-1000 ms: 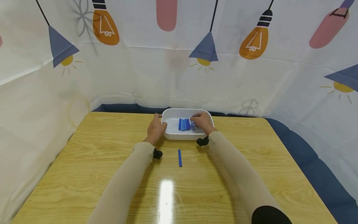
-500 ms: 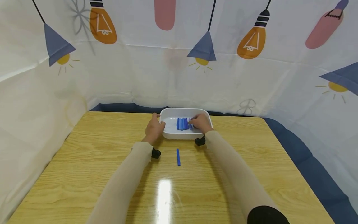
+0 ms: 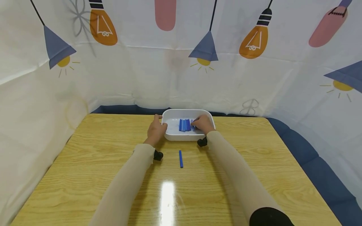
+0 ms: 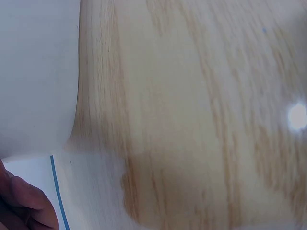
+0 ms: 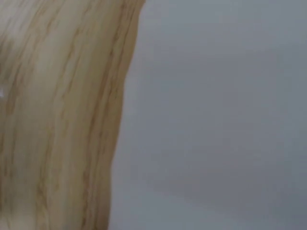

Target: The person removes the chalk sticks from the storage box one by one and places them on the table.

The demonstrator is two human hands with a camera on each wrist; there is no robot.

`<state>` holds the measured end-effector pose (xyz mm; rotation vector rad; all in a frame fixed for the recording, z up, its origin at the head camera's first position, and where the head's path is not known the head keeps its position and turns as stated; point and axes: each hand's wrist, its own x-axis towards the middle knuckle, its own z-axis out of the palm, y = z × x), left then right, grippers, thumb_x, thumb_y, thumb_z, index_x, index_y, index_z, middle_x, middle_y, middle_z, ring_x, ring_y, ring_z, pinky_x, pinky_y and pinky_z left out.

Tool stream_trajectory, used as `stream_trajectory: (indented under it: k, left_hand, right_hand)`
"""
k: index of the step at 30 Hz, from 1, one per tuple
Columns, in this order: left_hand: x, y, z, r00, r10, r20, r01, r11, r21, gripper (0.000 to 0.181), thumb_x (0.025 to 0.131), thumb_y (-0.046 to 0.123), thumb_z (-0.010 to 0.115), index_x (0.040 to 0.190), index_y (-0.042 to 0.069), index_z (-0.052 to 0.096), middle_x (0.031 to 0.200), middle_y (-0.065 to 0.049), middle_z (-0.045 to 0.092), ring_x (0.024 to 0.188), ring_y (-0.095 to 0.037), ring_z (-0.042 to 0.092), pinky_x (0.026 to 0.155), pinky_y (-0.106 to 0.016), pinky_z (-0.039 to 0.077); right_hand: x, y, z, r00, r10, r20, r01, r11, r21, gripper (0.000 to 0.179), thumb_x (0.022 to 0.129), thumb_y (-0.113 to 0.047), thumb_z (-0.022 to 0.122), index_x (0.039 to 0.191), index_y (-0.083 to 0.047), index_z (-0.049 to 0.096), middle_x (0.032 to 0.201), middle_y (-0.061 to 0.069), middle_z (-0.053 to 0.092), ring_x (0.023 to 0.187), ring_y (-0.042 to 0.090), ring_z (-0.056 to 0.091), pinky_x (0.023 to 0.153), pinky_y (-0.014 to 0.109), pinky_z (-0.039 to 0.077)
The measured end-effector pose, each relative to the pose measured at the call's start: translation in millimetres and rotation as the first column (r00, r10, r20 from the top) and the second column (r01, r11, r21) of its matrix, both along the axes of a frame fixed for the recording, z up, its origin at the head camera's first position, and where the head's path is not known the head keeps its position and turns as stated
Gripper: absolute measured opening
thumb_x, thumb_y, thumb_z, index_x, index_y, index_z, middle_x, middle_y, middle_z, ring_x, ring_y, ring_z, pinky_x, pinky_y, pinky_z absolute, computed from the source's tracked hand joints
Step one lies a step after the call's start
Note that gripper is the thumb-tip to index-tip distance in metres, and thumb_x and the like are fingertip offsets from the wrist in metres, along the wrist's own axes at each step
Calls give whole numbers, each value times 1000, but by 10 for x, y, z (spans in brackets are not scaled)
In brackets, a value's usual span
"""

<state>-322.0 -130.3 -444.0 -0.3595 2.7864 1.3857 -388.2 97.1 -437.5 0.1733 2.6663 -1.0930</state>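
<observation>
A white plastic tray (image 3: 178, 137) stands at the far edge of the table. Several thin sticks (image 3: 185, 125) in shades of blue lie side by side inside it. My left hand (image 3: 156, 130) holds the tray by its left side, thumb at the rim; in the left wrist view only some curled fingers (image 4: 29, 201) show by the tray wall. Inside the tray's right half, my right hand (image 3: 203, 123) pinches a blue stick (image 3: 193, 125) just right of the row. The right wrist view shows the tray's outer wall (image 5: 211, 120), with that hand out of sight.
One more blue stick (image 3: 181, 159) lies on the wooden table (image 3: 113, 163) in front of the tray, between the forearms. A patterned cloth (image 3: 147, 75) hangs behind the table. Dark blue padding (image 3: 305, 153) runs along the right and far edges.
My right hand has moved slightly left inside the tray, bringing its stick close to the row. My left hand keeps its place at the tray. The head view has shifted a little.
</observation>
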Motion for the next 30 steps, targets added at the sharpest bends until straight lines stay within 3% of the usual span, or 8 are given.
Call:
stream_trajectory:
  k: [10, 22, 30]
  left_hand:
    - [-2, 14, 5, 1000, 4, -5, -4, 1000, 0, 51, 92, 28, 49, 140, 18, 34, 126, -15, 58, 109, -29, 56, 92, -45, 47]
    - [2, 14, -2, 1000, 7, 2, -7, 1000, 3, 51, 92, 28, 49, 140, 18, 34, 128, -14, 57, 111, -29, 56, 93, -45, 46]
    - [11, 19, 4, 1000, 7, -3, -7, 1000, -3, 50, 93, 29, 48, 140, 18, 35, 127, -14, 58, 109, -28, 56, 91, -44, 47]
  right_hand:
    - [-19, -3, -8, 1000, -1, -6, 1, 1000, -6, 30, 83, -18, 70, 107, 0, 66, 102, 13, 67, 88, 22, 59, 84, 36, 50]
    - [-54, -3, -39, 1000, 16, -9, -15, 999, 33, 25, 82, -18, 71, 100, -2, 68, 96, 10, 66, 83, 21, 57, 74, 31, 48]
    - [-22, -10, -22, 1000, 18, -21, -17, 999, 47, 26, 82, -19, 71, 102, -2, 68, 95, 9, 66, 82, 20, 57, 74, 31, 48]
